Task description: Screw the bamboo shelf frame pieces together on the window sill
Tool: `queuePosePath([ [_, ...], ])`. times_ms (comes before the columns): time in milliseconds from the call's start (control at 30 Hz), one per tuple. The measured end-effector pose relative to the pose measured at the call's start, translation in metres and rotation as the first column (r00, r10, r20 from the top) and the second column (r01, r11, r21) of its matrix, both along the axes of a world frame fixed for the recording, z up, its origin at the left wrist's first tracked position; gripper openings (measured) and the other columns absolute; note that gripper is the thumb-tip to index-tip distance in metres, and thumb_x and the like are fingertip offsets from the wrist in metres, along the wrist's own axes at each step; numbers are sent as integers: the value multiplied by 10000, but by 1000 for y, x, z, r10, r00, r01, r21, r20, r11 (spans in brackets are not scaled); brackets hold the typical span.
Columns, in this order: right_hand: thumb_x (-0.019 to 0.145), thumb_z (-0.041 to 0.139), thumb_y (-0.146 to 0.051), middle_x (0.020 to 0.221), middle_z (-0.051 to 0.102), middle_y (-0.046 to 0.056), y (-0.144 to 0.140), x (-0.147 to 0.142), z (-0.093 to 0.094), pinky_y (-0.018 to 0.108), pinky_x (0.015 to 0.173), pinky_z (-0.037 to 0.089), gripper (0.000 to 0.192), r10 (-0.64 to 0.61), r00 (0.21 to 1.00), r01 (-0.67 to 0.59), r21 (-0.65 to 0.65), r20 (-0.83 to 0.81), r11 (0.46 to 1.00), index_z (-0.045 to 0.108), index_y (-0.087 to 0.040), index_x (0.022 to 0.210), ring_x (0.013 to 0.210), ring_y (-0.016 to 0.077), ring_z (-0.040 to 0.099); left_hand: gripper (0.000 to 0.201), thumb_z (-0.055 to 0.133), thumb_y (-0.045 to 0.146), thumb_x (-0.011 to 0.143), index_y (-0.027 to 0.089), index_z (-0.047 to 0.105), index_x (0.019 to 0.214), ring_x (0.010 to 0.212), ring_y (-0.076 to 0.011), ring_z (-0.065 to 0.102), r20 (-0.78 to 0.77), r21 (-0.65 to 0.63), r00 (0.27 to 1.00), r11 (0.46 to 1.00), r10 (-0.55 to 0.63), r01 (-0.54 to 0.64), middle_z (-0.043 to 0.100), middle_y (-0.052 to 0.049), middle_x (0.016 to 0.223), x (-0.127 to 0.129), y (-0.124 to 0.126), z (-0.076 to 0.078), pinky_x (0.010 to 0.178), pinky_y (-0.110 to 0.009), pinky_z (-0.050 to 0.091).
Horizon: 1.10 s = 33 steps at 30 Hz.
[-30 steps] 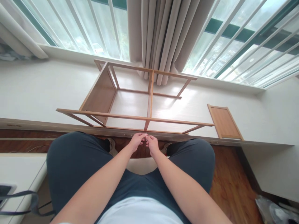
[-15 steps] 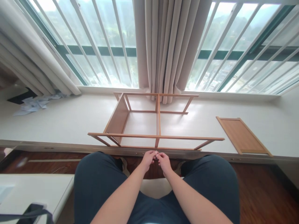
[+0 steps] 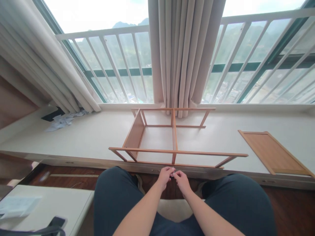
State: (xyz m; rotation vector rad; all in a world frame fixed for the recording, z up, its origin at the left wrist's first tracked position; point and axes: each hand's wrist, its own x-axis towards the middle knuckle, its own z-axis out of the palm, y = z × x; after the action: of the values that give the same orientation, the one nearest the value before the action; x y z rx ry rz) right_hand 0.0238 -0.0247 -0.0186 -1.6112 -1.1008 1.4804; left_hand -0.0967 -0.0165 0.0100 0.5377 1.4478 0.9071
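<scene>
My left hand (image 3: 165, 177) and my right hand (image 3: 181, 181) meet between my knees, fingertips pinched together. Between them is a small item with a pale, thin tip and a dark part; it is too small to name, and both hands seem closed on it. Just beyond my fingers, a brown wooden frame (image 3: 174, 152) lies on its side on the white window ledge. A solid panel (image 3: 135, 136) closes its left end, a crossbar spans its middle, and its right end has no panel.
A separate wooden panel (image 3: 275, 152) lies on the ledge (image 3: 221, 137) at the right. Crumpled white paper (image 3: 60, 122) sits at the far left. A white table (image 3: 73, 200) with a dark strap and a phone-like object (image 3: 57, 223) stands at my left. Curtains (image 3: 182, 59) hang behind the frame.
The view has tilted up and turned slightly left, so everything sits lower and further right. My hands stay pinched together with small finger movements. The frame and loose panel rest as before.
</scene>
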Motion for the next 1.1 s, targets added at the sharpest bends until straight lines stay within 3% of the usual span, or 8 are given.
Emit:
queuePosePath([
  [433,645,638,-511,576,541,2,-4,2,4,267,482,322,314,45,999,-45,10,-17,999,545,-213,611,524,147,439,300,803,391,674,143,693,800,601,-99,508,-27,-20,999,999,31,-32,601,-12,676,1,-6,0,490,-198,263],
  [667,675,646,-524,594,533,-14,-6,1,4,255,481,302,336,67,993,-69,-21,-96,997,561,-200,673,501,121,409,308,804,404,682,132,699,782,593,-110,517,-36,-23,999,999,26,-26,593,-15,625,1,-5,0,501,-208,288],
  [833,693,660,-522,602,545,-15,-4,3,11,255,501,312,340,111,992,-109,33,-64,994,570,-194,691,528,129,430,366,811,456,664,134,712,808,608,-101,516,-17,-15,1000,1000,16,-16,612,-16,673,-1,-4,0,526,-206,310],
  [1100,685,713,-450,638,572,-10,-3,5,15,284,636,387,289,105,994,-110,171,39,979,581,-193,696,624,161,494,384,801,455,678,119,739,854,559,-86,475,6,-12,1000,1000,-7,7,568,0,612,-1,4,-14,528,-213,315],
])
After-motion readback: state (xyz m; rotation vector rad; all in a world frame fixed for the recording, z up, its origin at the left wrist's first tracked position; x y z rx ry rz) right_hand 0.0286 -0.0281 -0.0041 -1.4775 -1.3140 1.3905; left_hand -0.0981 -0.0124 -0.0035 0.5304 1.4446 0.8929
